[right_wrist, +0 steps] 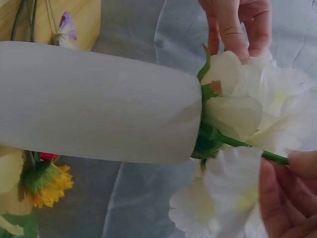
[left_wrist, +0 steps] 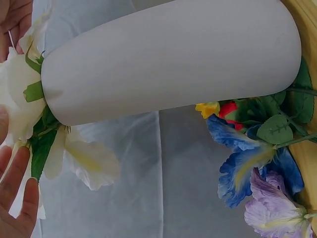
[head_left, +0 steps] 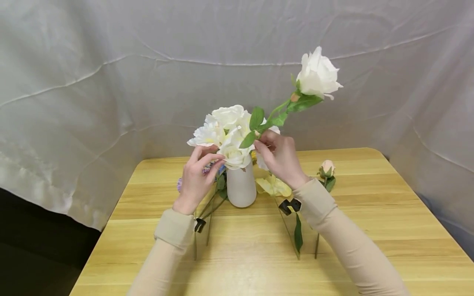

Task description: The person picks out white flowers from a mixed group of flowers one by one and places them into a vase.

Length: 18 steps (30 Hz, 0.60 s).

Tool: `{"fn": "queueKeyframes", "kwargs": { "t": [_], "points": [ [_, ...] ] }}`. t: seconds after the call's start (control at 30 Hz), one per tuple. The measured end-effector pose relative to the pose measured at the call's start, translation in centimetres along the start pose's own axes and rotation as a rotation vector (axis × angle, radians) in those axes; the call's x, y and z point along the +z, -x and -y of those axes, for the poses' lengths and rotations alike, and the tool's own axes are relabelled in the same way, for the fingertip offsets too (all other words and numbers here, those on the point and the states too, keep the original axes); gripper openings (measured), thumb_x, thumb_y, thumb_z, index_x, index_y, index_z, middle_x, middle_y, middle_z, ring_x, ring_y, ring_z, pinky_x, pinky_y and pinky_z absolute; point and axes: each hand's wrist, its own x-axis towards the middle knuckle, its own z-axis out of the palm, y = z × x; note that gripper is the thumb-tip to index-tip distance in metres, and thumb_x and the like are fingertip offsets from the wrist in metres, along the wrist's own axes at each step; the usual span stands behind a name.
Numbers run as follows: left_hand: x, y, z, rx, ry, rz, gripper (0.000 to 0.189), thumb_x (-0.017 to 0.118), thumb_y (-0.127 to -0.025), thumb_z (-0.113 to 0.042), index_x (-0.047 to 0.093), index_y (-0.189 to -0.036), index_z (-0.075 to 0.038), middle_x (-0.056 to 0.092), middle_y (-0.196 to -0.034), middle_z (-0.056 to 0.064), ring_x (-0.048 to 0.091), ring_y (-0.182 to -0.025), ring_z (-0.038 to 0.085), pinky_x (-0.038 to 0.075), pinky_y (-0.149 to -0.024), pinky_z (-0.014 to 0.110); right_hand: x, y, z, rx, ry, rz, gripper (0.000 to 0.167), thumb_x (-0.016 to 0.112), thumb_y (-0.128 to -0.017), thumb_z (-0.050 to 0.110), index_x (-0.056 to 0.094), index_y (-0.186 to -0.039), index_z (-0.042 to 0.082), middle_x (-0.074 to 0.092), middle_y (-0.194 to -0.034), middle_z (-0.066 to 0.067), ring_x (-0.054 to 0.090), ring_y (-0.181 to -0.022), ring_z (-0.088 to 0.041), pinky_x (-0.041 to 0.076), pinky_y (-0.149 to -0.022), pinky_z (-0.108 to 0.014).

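A white vase [head_left: 241, 187] stands upright on the wooden table, its mouth filled with a cluster of white flowers [head_left: 227, 119]. My right hand [head_left: 279, 156] pinches the green stem [right_wrist: 275, 157] of a long white rose [head_left: 318, 74]. That rose leans up and to the right, and in the right wrist view its stem reaches in among the blooms at the vase mouth. On the other side, my left hand [head_left: 194, 174] touches the petals of the clustered flowers with its fingertips. Where the stem ends inside the vase is hidden.
Right of the vase lie a yellow flower [head_left: 275, 187] and a pale peach rose [head_left: 327, 168]. At its left are a blue flower [left_wrist: 237, 173] and a purple one [left_wrist: 272, 208]. An orange-yellow flower [right_wrist: 52, 186] lies close by. Grey cloth [head_left: 222, 33] hangs behind the table.
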Motion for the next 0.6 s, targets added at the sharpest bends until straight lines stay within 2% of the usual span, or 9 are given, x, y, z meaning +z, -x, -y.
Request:
{"fn": "queueKeyframes", "kwargs": {
  "t": [0.13,0.2,0.47,0.6],
  "points": [
    [0.06,0.01,0.0,-0.001,-0.001,0.007,0.01,0.077,-0.087,-0.011,0.075,-0.094,-0.004,0.066,-0.112,0.016,0.07,-0.104,0.03,0.061,-0.081,0.038,0.14,-0.06,-0.25,-0.029,0.027,-0.042,0.012,0.068,-0.092,0.003,0.07,-0.083,-0.005,0.074,-0.075,-0.016,0.069,-0.063,-0.021,0.052,-0.061,-0.02],
    [0.1,0.0,-0.02,-0.001,0.001,0.009,0.01,0.077,-0.087,-0.012,0.075,-0.095,-0.005,0.066,-0.112,0.016,0.07,-0.104,0.03,0.061,-0.082,0.038,0.16,-0.16,-0.3,-0.025,0.037,-0.031,0.013,0.068,-0.093,0.004,0.071,-0.084,-0.004,0.074,-0.074,-0.016,0.069,-0.062,-0.021,0.053,-0.06,-0.022],
    [0.14,-0.02,-0.05,0.004,-0.014,0.003,0.01,0.077,-0.087,-0.01,0.075,-0.094,-0.004,0.066,-0.112,0.016,0.07,-0.103,0.031,0.061,-0.081,0.039,0.27,-0.53,0.08,0.035,0.066,0.162,0.013,0.068,-0.094,0.007,0.073,-0.086,-0.002,0.075,-0.078,-0.015,0.071,-0.065,-0.021,0.06,-0.062,-0.03],
    [0.15,0.0,-0.05,0.0,-0.016,0.0,0.01,0.077,-0.087,-0.01,0.075,-0.094,-0.004,0.066,-0.112,0.017,0.07,-0.103,0.031,0.061,-0.082,0.04,0.46,-0.39,-0.19,0.035,0.081,0.21,0.014,0.069,-0.093,0.006,0.075,-0.086,-0.004,0.076,-0.079,-0.016,0.073,-0.064,-0.023,0.061,-0.06,-0.035]
  ]
}}
